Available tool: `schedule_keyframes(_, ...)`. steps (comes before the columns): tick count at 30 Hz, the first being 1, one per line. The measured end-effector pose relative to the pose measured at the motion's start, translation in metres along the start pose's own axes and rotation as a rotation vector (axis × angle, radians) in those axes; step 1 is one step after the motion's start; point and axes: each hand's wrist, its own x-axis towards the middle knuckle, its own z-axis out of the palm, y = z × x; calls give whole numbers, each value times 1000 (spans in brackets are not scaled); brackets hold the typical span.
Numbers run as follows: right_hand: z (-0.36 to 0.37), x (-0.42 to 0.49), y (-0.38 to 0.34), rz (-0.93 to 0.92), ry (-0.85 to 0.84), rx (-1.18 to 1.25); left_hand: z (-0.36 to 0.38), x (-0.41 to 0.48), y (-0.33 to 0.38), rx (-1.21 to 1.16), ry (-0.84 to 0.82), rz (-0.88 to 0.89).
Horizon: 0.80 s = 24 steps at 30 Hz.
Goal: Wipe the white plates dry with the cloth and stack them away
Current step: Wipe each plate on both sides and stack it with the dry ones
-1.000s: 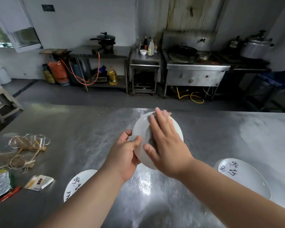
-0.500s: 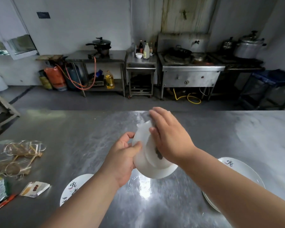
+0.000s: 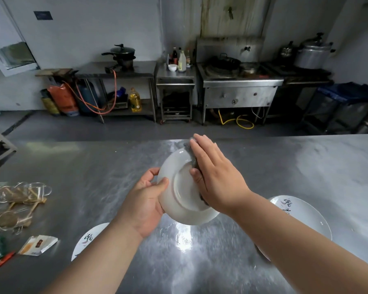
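Three white plates are in sight, and one of them is up off the counter [image 3: 94, 162], held in the air over its middle. That held plate [image 3: 183, 194] is glossy and plain on the side I can see, which is its underside. The raised foot ring shows as a pale circle, and the plate is tilted so that this side faces the person. A dark grey cloth [image 3: 193, 161] lies against its right part, mostly covered. It peeps out beyond the fingertips and again under the heel of the palm.

The left grip [image 3: 145, 200] clasps the plate by its left rim, thumb laid across the underside and the other fingers curled round behind the edge. The right grip [image 3: 217, 177] is flat, its fingers straight and pointing away from the person, pressing the cloth onto the plate rather than clutching it. Both forearms reach in bare from the near side.

The other two plates lie flat on the counter. The left plate [image 3: 87, 240], with black brush characters on its face, is half hidden by the left forearm. The right plate [image 3: 302, 217], marked the same way, lies partly under the right forearm, well apart from the first. At the counter's left end lie a jumble of clear glassware and thin sticks [image 3: 19, 200] and a torn packet [image 3: 38, 245].
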Motion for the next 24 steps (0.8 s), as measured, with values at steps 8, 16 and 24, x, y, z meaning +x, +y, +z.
schedule_keyframes(8,-4,-12,3,56,-34,72,-6,3,1,-32,-33,-31)
schedule_keyframes(16,4,-43,0,31,63,77,-7,13,15,-180,102,33)
schedule_keyframes(24,-14,-13,15,40,56,103,-4,9,0,-205,134,-38)
